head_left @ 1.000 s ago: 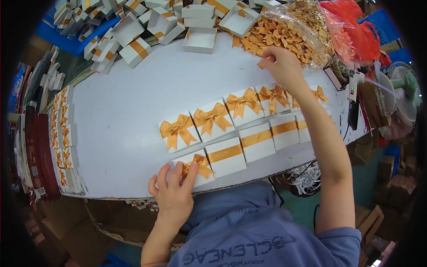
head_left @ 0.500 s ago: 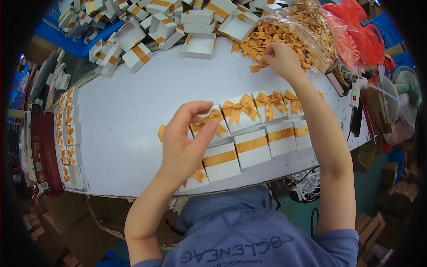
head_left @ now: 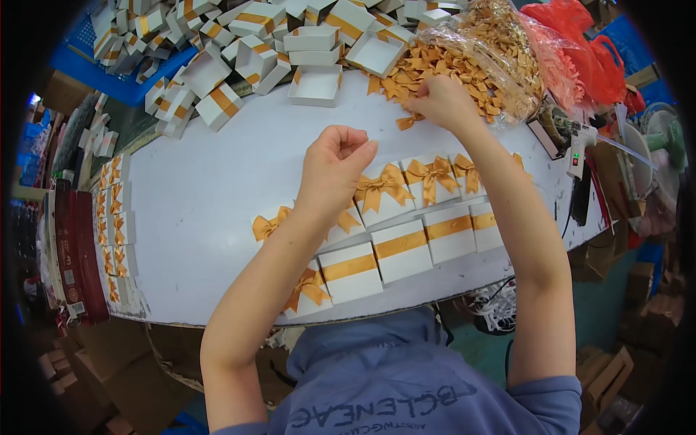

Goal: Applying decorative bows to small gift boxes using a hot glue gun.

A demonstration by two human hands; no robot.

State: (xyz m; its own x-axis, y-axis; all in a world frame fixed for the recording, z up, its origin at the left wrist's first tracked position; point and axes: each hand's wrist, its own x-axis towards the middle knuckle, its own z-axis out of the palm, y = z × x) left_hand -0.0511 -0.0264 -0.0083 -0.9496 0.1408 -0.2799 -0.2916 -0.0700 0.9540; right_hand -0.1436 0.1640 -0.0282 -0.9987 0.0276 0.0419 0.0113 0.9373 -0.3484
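My right hand (head_left: 448,103) is at the near edge of a heap of gold ribbon bows (head_left: 475,81). Its fingertips are drawn together just above a loose bow (head_left: 404,123); what is between them is hidden. Over the table, beyond the row of boxes, my left hand (head_left: 335,168) is closed in a pinch, and I cannot make out anything in it. White boxes with bows on their gold bands, such as this bowed box (head_left: 383,192), form the farther row. Nearer me, a banded box (head_left: 400,250) and others carry plain bands, while the leftmost box (head_left: 307,291) has a bow.
Loose white boxes (head_left: 315,85) are piled at the back, some in a blue basket (head_left: 109,72). Bowed boxes (head_left: 114,232) stack at the left edge. On the right are a glue gun (head_left: 580,148), a clear plastic bag (head_left: 518,90) and a red bag (head_left: 573,32).
My left hand has moved away from me and rightward, off the bowed boxes, and its fingers have closed. My right fingertips have shifted left toward the loose bow. The whole view has shifted slightly.
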